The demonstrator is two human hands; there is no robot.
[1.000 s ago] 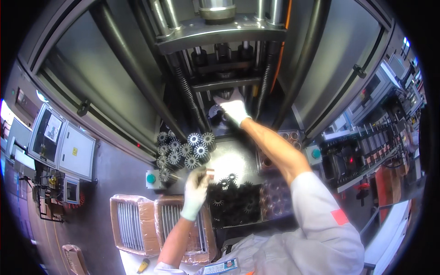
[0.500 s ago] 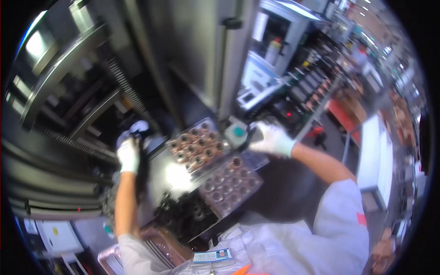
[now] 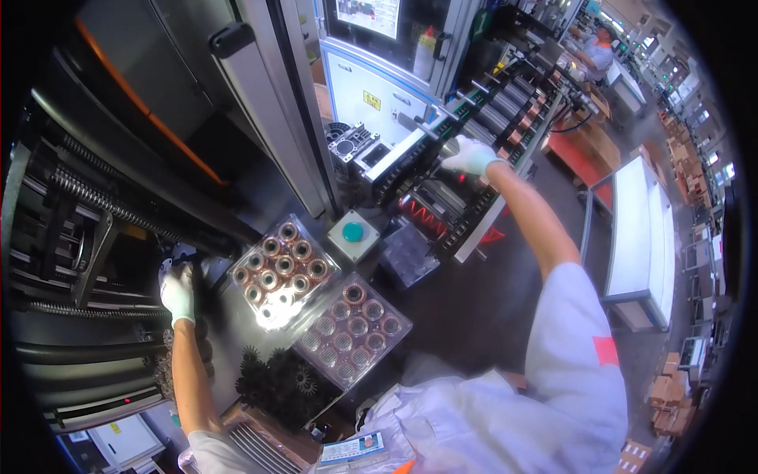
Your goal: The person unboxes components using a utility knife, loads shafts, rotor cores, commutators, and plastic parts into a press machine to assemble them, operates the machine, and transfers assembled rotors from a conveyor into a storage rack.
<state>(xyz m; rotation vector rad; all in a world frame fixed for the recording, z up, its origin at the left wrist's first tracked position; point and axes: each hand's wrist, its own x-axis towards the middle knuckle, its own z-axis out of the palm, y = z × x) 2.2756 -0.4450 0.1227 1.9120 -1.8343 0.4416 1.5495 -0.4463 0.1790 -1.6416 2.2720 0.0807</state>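
Note:
My left hand (image 3: 177, 292), in a white glove, is at the far left beside a dark metal fixture (image 3: 180, 254) of the machine. Its fingers are curled, and what they hold is hidden. Up at the right, my white-gloved right hand (image 3: 471, 156) reaches over a conveyor (image 3: 483, 229). Its thumb and fingers bend around a shiny metal cylinder (image 3: 450, 148) there. Between my arms, a clear tray (image 3: 294, 223) holds several copper-coloured ringed parts (image 3: 285, 265). A second clear tray (image 3: 403, 322) overlaps its near right side, with mostly bare pockets and a ringed part (image 3: 354, 294).
A box with a green push button (image 3: 353, 231) stands behind the trays. Dark toothed parts (image 3: 276, 379) are piled near my body. A metal post (image 3: 276, 103) rises behind the trays. A white cabinet (image 3: 643, 229) stands right; another person (image 3: 598, 55) is farther off.
My right hand has moved from beside the green button box out to the conveyor. My left hand stays at the machine fixture. The view has shifted and sharpened.

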